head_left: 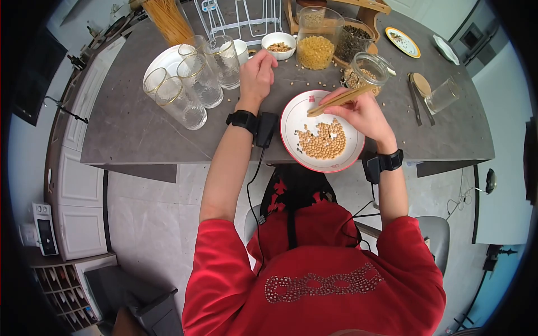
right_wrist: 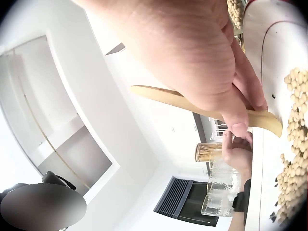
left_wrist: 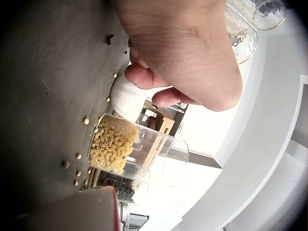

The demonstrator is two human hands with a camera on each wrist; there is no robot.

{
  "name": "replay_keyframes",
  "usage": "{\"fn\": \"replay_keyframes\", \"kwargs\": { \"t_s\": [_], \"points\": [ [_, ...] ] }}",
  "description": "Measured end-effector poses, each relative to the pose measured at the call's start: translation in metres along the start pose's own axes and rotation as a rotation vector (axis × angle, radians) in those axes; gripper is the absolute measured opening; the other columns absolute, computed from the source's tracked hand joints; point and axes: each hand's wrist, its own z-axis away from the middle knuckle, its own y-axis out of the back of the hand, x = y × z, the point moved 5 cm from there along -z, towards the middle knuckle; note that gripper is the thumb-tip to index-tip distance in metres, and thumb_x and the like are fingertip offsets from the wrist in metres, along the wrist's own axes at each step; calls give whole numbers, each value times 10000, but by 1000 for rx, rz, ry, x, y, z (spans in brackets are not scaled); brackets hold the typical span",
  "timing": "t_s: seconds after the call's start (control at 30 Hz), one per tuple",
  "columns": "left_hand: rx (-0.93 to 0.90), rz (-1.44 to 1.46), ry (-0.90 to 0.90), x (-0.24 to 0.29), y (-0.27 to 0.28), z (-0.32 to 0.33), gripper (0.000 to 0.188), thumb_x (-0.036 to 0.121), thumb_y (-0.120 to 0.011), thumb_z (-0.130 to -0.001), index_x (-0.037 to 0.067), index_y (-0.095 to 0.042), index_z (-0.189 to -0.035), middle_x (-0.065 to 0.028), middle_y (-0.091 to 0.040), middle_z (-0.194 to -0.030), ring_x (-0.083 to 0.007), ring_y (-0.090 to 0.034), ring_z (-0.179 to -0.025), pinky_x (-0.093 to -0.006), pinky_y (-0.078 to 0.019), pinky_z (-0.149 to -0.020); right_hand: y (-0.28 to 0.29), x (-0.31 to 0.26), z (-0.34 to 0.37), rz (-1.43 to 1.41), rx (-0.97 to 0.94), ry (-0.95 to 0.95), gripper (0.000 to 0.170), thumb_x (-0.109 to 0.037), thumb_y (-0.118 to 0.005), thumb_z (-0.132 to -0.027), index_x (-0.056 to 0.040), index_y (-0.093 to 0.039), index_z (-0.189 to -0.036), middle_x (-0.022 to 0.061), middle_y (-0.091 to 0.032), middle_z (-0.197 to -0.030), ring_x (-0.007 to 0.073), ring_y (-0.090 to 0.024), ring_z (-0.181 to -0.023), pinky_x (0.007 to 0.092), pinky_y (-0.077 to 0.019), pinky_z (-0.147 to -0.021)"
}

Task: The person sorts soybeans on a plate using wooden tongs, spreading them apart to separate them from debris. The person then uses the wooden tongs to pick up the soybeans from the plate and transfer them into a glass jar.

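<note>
The wooden tongs [head_left: 343, 99] are in the right hand [head_left: 363, 115], which pinches them between thumb and fingers. They slant over the upper part of a white plate [head_left: 290, 134] with a red rim, their tips pointing toward the left hand's side; whether the tips touch the plate is hard to tell. Below them on the plate lies a loose patch of pale beans [head_left: 325, 144], with a few dark bits [head_left: 299, 149] along its left edge.

The left hand [head_left: 258, 78] grasps nothing; its fingers are loosely bent, and it is above the desk [head_left: 134, 137], between the tall glasses [head_left: 185, 106] and the plate. Just beyond that hand are a white mug [head_left: 241, 51] and a white bowl [head_left: 284, 55] with mixed small pieces inside.

Behind the plate, a clear container of short pasta [head_left: 314, 51] stands near a jar of dark dried stuff [head_left: 352, 42]. A glass jar [head_left: 374, 68] holding more beans is just beside the right hand, and scattered beans dot the desk around these containers.

Farther right lie dark tongs [head_left: 416, 103], a round wooden lid [head_left: 421, 84] and a small glass [head_left: 444, 96]. At the back are a yellow-rimmed plate [head_left: 403, 43], a white rack [head_left: 238, 25] and a container of spaghetti [head_left: 168, 22].
</note>
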Motion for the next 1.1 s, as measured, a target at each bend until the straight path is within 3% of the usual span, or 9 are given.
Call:
{"fn": "replay_keyframes", "kwargs": {
  "t_s": [0.17, 0.27, 0.33, 0.43, 0.57, 0.67, 0.77, 1.1],
  "points": [
    [13, -5, -13, 0, -2, -1, 321, 229, -500, -1030, 41, -640, -811, -9, -528, -529, -79, -492, -468, -266, -343, -474, 7, 11, 1, 50, 73, 19, 147, -84, -766, -926, -10, -763, -1053, 53, -767, -990, 122, -711, -849, 282, -575, -756],
    [2, -2, -3, 2, 0, 0, 325, 230, -497, -1029, 38, -638, -808, -12, -527, -530, -82, -494, -469, -266, -347, -475, 56, 12, 13, -152, 468, 35, 199, -64, -759, -930, -9, -755, -1122, 50, -766, -1016, 115, -698, -907, 269, -563, -832],
    [-1, 7, -3, 3, 0, -1, 313, 216, -502, -1017, 34, -630, -797, -24, -539, -522, -105, -534, -468, -285, -377, -478, 92, 3, 18, -72, 717, 148, 224, -76, -749, -945, 8, -737, -1152, 68, -768, -1041, 109, -692, -913, 253, -549, -852],
    [-3, -14, -18, 3, 0, -2, 311, 214, -499, -1016, 32, -630, -801, -25, -540, -525, -106, -535, -469, -287, -377, -478, 103, 9, 22, -1, 695, 69, 225, -72, -743, -949, 7, -729, -1160, 69, -768, -1049, 108, -692, -924, 253, -544, -853],
    [3, 6, -18, 3, -1, -2, 324, 225, -496, -1025, 34, -637, -805, -11, -521, -527, -80, -491, -469, -266, -348, -476, 54, 6, 29, -183, 268, 10, 227, -44, -765, -921, -14, -727, -1143, 67, -758, -1083, 128, -698, -967, 276, -559, -890],
    [1, -2, -8, 4, 0, 1, 326, 228, -498, -1026, 34, -638, -805, -9, -522, -525, -79, -490, -469, -265, -346, -476, 19, 12, 28, -216, 36, -37, 220, -10, -764, -911, 10, -725, -1127, 52, -753, -1043, 106, -703, -931, 239, -576, -796],
    [-13, -16, -12, 3, -1, -2, 322, 233, -496, -1022, 36, -632, -806, -29, -529, -516, -105, -529, -472, -292, -378, -485, 13, 15, 28, -159, -37, -106, 208, 26, -738, -917, 29, -706, -1122, 89, -747, -1102, 132, -702, -1000, 277, -574, -882],
    [-4, -12, -12, 3, -1, -4, 312, 222, -495, -1016, 39, -636, -805, -29, -533, -520, -108, -533, -472, -289, -380, -486, 11, 18, 24, -112, -31, -96, 214, 46, -741, -901, 37, -717, -1114, 82, -753, -1043, 132, -712, -950, 274, -578, -857]
  ]
}}
